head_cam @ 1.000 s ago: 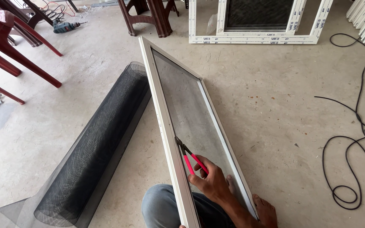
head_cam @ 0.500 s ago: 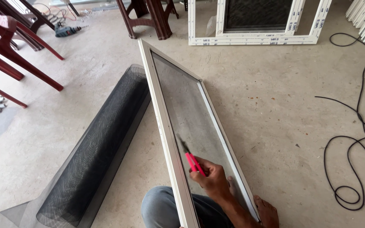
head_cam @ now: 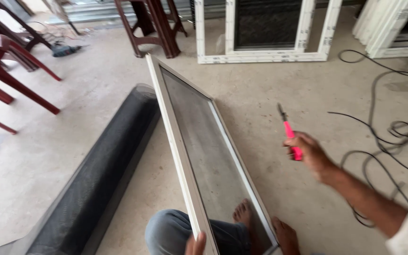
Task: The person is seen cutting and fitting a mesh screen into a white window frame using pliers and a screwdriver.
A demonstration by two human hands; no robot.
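A long white window frame (head_cam: 178, 141) with grey mesh stretched over it lies on the concrete floor, running from my knee toward the back. My right hand (head_cam: 309, 152) is raised to the right of the frame, clear of it, and grips a pink-handled tool (head_cam: 289, 132) with a dark metal tip pointing up. My left hand (head_cam: 195, 244) holds the near end of the frame at the bottom edge of the view; only a few fingers show. My bare feet (head_cam: 260, 224) are visible through and beside the mesh.
A roll of dark mesh (head_cam: 97, 182) lies left of the frame. Dark red chairs (head_cam: 10, 80) and stools (head_cam: 149, 26) stand at the back left. White window frames (head_cam: 263, 30) lean at the back. Black cables (head_cam: 383, 137) trail across the floor at right.
My right hand has lifted the pink tool off the mesh and swung it out to the right of the frame. The view has shifted a little.
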